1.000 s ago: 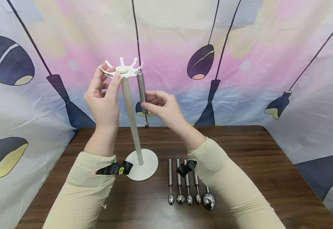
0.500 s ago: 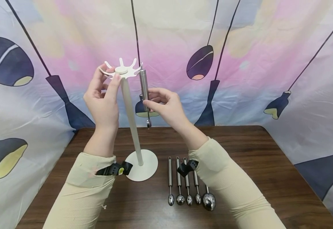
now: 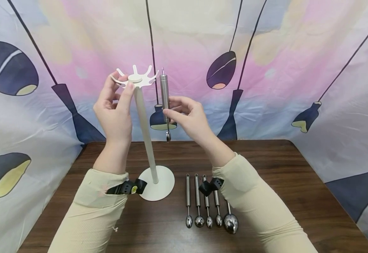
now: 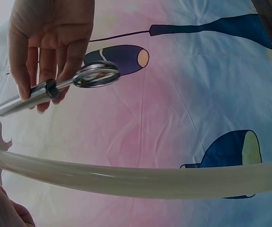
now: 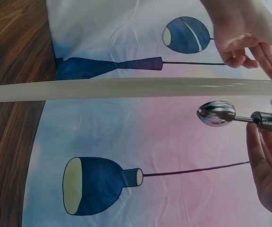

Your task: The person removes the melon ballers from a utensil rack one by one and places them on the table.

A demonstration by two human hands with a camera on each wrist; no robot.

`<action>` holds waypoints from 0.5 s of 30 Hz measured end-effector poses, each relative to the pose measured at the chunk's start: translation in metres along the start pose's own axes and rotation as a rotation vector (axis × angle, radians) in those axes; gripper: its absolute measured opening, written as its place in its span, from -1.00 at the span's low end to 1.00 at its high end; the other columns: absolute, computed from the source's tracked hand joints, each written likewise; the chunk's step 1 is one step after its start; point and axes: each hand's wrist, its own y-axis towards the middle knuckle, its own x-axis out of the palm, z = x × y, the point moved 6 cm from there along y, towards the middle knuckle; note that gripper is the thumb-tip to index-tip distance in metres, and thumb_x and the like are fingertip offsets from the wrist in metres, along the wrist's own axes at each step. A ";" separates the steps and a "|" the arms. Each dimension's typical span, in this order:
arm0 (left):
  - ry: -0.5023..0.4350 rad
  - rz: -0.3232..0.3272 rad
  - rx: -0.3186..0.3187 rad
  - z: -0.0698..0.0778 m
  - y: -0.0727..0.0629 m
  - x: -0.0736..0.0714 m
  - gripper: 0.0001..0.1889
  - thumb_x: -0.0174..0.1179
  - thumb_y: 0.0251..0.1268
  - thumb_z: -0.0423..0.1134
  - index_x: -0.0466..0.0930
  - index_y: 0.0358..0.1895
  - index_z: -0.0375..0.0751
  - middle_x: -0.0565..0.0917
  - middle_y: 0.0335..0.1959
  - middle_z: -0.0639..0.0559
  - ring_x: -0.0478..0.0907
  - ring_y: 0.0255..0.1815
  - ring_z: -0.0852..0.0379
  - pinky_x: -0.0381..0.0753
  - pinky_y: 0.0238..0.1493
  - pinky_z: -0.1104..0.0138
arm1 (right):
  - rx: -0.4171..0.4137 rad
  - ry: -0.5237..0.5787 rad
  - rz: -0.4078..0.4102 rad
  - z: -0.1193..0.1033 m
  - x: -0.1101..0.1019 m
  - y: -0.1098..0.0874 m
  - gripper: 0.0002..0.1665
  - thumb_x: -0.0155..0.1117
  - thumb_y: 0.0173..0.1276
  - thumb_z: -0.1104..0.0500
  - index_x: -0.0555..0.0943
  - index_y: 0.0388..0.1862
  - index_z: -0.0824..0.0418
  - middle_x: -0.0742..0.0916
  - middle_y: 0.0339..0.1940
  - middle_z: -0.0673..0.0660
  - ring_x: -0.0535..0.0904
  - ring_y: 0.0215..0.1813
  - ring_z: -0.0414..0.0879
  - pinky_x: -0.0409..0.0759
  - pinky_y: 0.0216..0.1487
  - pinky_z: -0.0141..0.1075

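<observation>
In the head view, a white rotating-hook rack (image 3: 144, 130) stands on its round base, slightly leaning in perspective. My left hand (image 3: 115, 109) holds its top, thumb by the central disc and fingers at the left hooks. My right hand (image 3: 187, 112) pinches the lower part of a steel tube handle belonging to a melon baller (image 3: 165, 93). The handle's eyelet points up, just right of the nearest hook and apart from it. Its small shiny oval bowl (image 5: 216, 113) hangs downward. The left wrist view shows the bowl's rim (image 4: 98, 74) and the right fingers around the handle.
Several similar steel melon ballers (image 3: 199, 220) lie side by side on the brown wooden table (image 3: 266, 175), bowls toward me, partly under the right forearm. A patterned cloth (image 3: 184, 42) hangs behind the table and at both sides.
The melon baller's eyelet was at a right-hand hook tip one second ago. My right hand has since moved it slightly up and rightward, away from the hook. The left hand stays on the rack.
</observation>
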 end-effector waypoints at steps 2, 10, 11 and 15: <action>-0.001 0.001 -0.002 0.000 0.000 0.000 -0.71 0.30 0.24 -0.27 0.72 0.04 -0.11 0.77 -0.18 0.21 0.36 -0.48 0.26 0.31 -0.38 0.45 | -0.009 0.012 0.011 -0.002 -0.003 0.000 -0.56 0.32 0.30 0.35 0.59 0.17 0.37 0.72 -0.13 0.31 0.65 -0.34 -0.23 0.71 -0.18 -0.19; -0.007 0.006 -0.002 0.000 0.000 0.000 -0.72 0.30 0.24 -0.28 0.73 0.02 -0.11 0.77 -0.19 0.21 0.38 -0.46 0.24 0.31 -0.38 0.44 | -0.016 0.003 0.053 -0.004 -0.020 -0.008 -0.59 0.33 0.28 0.35 0.60 0.12 0.37 0.72 -0.16 0.28 0.65 -0.34 -0.22 0.71 -0.19 -0.24; -0.007 0.006 -0.001 0.000 0.000 0.000 -0.72 0.30 0.24 -0.28 0.72 0.03 -0.11 0.77 -0.19 0.21 0.38 -0.46 0.24 0.31 -0.37 0.45 | -0.016 -0.001 0.059 -0.003 -0.022 -0.010 -0.59 0.34 0.28 0.35 0.60 0.12 0.37 0.72 -0.16 0.27 0.65 -0.34 -0.22 0.71 -0.19 -0.24; -0.006 0.002 0.001 0.000 0.000 0.000 -0.71 0.30 0.24 -0.27 0.72 0.04 -0.12 0.77 -0.19 0.22 0.39 -0.45 0.25 0.31 -0.37 0.45 | -0.012 -0.016 0.084 -0.001 -0.030 -0.019 -0.59 0.34 0.27 0.34 0.61 0.11 0.38 0.72 -0.18 0.24 0.64 -0.37 -0.24 0.71 -0.20 -0.25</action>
